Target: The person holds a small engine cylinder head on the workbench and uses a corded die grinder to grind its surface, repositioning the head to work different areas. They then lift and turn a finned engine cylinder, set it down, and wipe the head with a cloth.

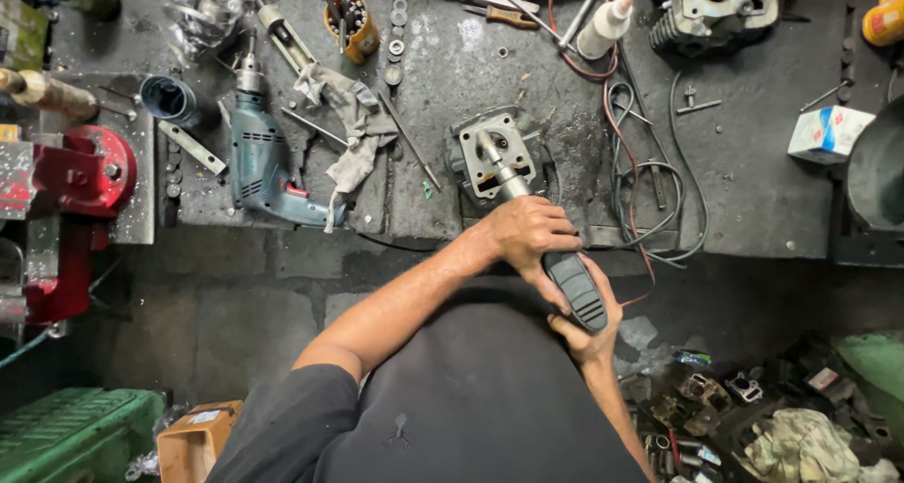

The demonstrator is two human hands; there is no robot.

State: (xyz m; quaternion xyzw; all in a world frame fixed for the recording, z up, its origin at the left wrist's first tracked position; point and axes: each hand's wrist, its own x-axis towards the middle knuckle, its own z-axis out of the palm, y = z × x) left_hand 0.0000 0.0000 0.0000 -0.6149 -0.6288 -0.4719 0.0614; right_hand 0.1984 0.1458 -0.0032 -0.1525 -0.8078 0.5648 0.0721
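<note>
Biggest thing here is the dark, grimy desk [753,182], cluttered edge to edge. One red vise [80,177] on the far left, one blue-green electric drill [259,158] lying next to a dirty rag [356,135], and two engine parts that I can count: a cylinder head [497,153] at the front edge and a second casting [716,8] up top. One white box [827,133], one squeeze bottle [605,26].

Left hand [527,233] is clamped around the upper part of a ratcheting driver [556,248], right hand [589,328] is wrapped under its black handle [576,290]. The bit sits in the cylinder head.

My worry: the head looks unclamped near the edge, so a hard push could make it skid or the bit slip out. Those loose wires [650,182] beside it could snag too.
</note>
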